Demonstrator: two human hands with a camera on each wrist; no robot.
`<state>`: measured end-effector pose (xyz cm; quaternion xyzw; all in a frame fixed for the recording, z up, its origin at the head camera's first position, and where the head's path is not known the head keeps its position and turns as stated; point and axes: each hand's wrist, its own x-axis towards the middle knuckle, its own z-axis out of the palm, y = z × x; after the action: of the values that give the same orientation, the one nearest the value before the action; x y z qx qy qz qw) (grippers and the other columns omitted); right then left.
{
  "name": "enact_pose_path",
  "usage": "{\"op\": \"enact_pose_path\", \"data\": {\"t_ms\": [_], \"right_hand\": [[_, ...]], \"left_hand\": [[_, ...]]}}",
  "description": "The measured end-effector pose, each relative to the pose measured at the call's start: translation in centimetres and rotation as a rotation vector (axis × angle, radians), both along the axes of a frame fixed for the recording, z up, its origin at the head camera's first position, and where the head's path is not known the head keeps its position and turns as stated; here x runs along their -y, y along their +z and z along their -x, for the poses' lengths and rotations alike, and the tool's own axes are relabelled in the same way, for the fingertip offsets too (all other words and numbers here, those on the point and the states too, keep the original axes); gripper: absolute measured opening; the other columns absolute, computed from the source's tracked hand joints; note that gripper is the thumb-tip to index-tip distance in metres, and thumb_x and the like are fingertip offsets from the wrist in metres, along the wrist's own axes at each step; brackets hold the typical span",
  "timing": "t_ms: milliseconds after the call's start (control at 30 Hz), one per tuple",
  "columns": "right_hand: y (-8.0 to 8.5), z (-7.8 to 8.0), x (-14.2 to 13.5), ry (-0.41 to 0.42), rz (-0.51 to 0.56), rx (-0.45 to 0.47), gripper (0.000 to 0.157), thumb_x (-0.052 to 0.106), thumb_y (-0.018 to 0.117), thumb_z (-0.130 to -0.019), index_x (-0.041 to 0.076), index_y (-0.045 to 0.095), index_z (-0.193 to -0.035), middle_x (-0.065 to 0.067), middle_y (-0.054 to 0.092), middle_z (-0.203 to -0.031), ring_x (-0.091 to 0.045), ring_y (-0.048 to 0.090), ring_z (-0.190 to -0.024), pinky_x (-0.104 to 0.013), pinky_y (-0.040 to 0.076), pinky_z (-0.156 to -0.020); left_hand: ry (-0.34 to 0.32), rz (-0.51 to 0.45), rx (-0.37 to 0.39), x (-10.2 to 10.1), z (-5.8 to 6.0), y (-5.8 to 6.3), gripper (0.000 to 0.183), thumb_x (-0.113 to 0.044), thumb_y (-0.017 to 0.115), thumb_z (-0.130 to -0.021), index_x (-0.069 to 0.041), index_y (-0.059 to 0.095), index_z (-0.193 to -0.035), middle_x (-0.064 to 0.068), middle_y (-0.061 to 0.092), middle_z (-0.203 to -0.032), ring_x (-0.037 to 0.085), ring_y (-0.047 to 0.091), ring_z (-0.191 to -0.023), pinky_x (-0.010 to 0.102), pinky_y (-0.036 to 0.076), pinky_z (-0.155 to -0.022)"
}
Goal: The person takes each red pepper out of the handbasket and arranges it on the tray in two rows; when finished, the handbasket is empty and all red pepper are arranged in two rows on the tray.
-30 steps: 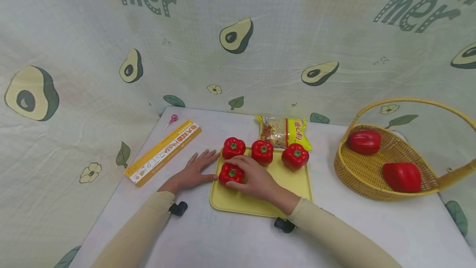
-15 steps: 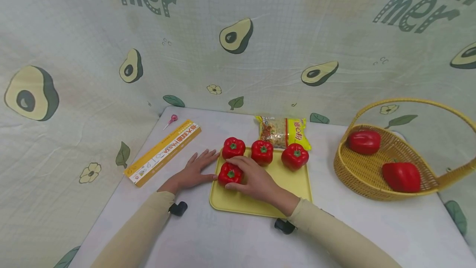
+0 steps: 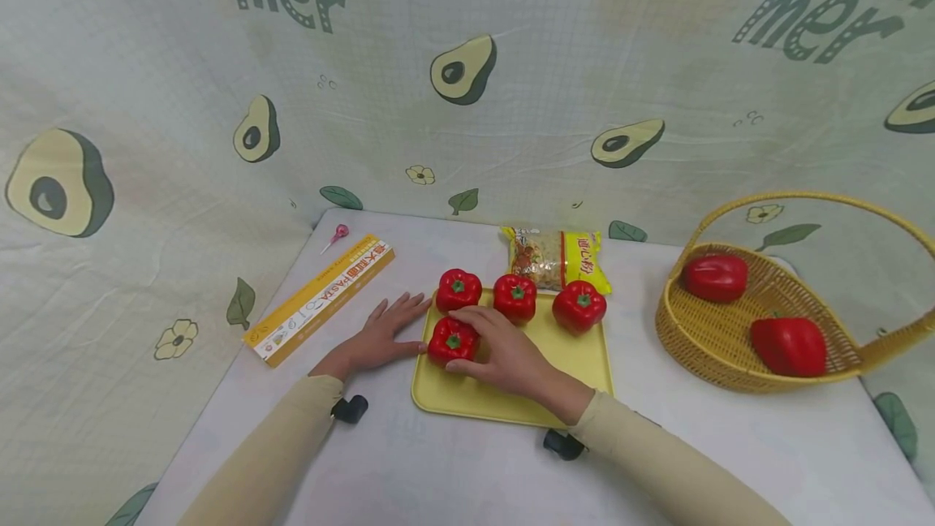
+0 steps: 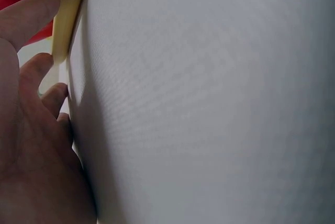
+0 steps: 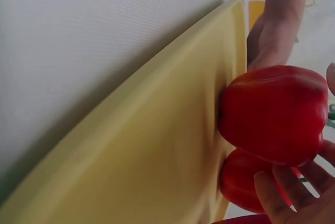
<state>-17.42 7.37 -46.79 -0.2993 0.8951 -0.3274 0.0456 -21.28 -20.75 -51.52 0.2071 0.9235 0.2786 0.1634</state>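
Note:
My right hand is curled around a red bell pepper that sits upright at the left of a yellow tray. In the right wrist view, fingertips lie along one side of this pepper, with the thumb near its top. Three more red bell peppers stand in a row along the tray's far side: left, middle and right. My left hand lies flat and spread on the table, its thumb at the tray's left rim.
A wicker basket on the right holds two red bell peppers. Behind the tray lies a bag of pasta. A long pasta box and a pink lollipop are at the back left. A printed cloth hangs behind the table.
My right hand has shifted very slightly right, its fingers a touch less far over the pepper. The left hand and tray have stayed in place.

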Motion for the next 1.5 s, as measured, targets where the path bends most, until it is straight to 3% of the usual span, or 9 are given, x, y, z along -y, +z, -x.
{"op": "enact_pose_path", "data": {"t_ms": [767,1133,1500], "right_hand": [[0.4,-1.5,-3.5,-0.02,0.019,0.05,0.071,0.054,0.076,-0.087,0.028,0.052,-0.148,0.007,0.051,-0.148,-0.016,0.048,-0.135,-0.043,0.051,-0.104],[0.5,-2.1,-5.6,-0.024,0.04,0.018,0.067,0.046,0.077,-0.089,0.018,0.055,-0.146,0.005,0.054,-0.145,-0.017,0.052,-0.13,-0.044,0.052,-0.102],[0.8,-2.5,-7.5,-0.071,0.024,0.003,0.062,0.038,0.079,-0.09,0.023,0.055,-0.145,0.007,0.056,-0.142,-0.013,0.058,-0.121,-0.042,0.056,-0.095]], "left_hand": [[0.007,-0.012,0.008,-0.3,-0.4,0.5,0.084,-0.051,0.068,-0.094,-0.031,0.026,-0.163,-0.002,0.019,-0.17,0.025,0.001,-0.158,0.053,-0.006,-0.124],[0.011,-0.017,0.008,-0.2,-0.3,0.4,0.084,-0.051,0.069,-0.093,-0.032,0.026,-0.163,-0.002,0.019,-0.17,0.026,0.001,-0.158,0.053,-0.006,-0.124],[0.016,-0.014,0.004,-0.3,-0.4,0.6,0.083,-0.049,0.069,-0.094,-0.031,0.026,-0.163,-0.001,0.02,-0.17,0.026,0.001,-0.158,0.053,-0.006,-0.124]]}}
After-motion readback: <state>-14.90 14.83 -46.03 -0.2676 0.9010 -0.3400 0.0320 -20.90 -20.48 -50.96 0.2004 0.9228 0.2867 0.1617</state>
